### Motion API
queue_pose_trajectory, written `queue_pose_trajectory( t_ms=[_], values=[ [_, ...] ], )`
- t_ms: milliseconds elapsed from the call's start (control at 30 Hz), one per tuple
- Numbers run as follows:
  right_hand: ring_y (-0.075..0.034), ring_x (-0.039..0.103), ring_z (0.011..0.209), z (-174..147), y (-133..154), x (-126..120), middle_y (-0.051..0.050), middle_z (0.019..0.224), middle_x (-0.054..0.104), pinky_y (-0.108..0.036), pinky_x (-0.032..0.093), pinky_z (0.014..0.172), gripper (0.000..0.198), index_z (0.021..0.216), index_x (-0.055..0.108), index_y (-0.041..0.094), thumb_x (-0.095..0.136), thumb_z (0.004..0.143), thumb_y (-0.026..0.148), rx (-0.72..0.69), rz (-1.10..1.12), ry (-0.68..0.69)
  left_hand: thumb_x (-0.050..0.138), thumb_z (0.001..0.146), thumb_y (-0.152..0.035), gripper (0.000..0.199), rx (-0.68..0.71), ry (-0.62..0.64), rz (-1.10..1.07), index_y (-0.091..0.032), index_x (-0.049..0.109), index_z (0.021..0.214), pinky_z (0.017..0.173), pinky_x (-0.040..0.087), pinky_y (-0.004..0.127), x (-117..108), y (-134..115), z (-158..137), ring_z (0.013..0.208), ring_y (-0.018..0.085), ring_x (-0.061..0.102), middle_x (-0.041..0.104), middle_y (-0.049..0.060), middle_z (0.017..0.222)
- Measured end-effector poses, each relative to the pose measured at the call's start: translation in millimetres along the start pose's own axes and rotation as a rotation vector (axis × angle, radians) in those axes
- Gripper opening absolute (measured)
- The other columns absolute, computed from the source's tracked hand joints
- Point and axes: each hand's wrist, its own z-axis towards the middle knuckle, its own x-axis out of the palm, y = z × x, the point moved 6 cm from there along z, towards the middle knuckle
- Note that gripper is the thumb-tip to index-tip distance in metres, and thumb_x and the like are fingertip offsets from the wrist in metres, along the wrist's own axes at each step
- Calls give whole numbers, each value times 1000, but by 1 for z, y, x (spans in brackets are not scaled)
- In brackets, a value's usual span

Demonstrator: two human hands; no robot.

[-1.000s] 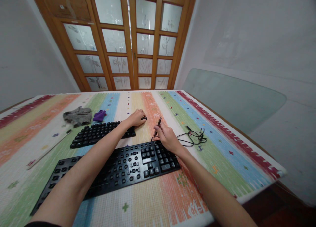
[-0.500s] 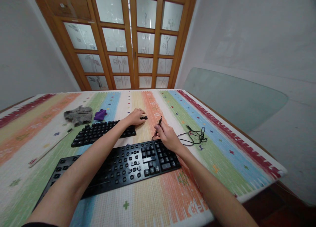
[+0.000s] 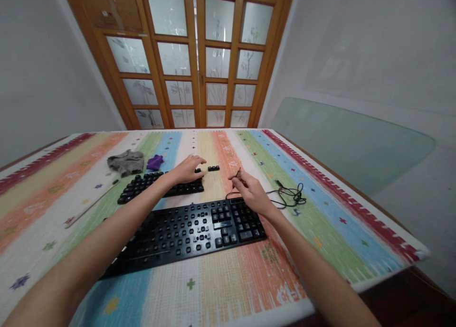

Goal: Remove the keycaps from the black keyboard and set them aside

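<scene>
Left hand (image 3: 189,169) now off nearby keycaps (image 3: 213,168)

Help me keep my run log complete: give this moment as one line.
left hand: open, near short row of black keycaps | right hand: holds slim dark pen-like tool | black rectangular plastic keyboard: many keycaps missing

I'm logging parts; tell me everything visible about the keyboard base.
The keyboard base is long, black, apparently plastic, lying flat on the striped cloth, slanted in view. Keycaps sit toward its right end; elsewhere rows of bare sockets show. The left forearm partly hides it; whether the right hand touches it is unclear.
</scene>
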Motion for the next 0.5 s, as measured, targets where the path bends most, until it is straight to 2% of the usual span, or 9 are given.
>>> queue_pose_trajectory(
  t_ms=[100,233,367,500],
  values=[
    [-15,56,68,-3,3,9,-3,77,61,-28,44,67,29,93,61,16,44,98,39,50,112,133,53,86,-31,32,45,20,-63,-15,59,113,97,40,40,-4,-18,-17,110,26,51,62,12,113],
    [-16,58,70,-8,17,22,-2,77,63,-28,44,68,29,89,61,17,46,97,40,-1,112,278,53,89,-31,25,116,53,-160,-17,62,107,95,42,37,-6,-49,-41,104,23,55,65,9,108],
    [-16,59,72,-10,23,26,-4,80,64,-29,44,70,31,83,61,17,45,98,39,-42,60,294,53,91,-32,22,142,164,-249,-20,65,104,90,45,33,-5,-74,-64,99,20,59,67,6,105],
    [-16,60,65,-12,17,32,-3,75,64,-28,46,66,28,85,61,17,47,97,39,13,106,296,55,91,-31,21,153,222,-286,-22,66,106,89,45,32,-6,-86,-79,98,20,61,68,5,106]
  ],
)
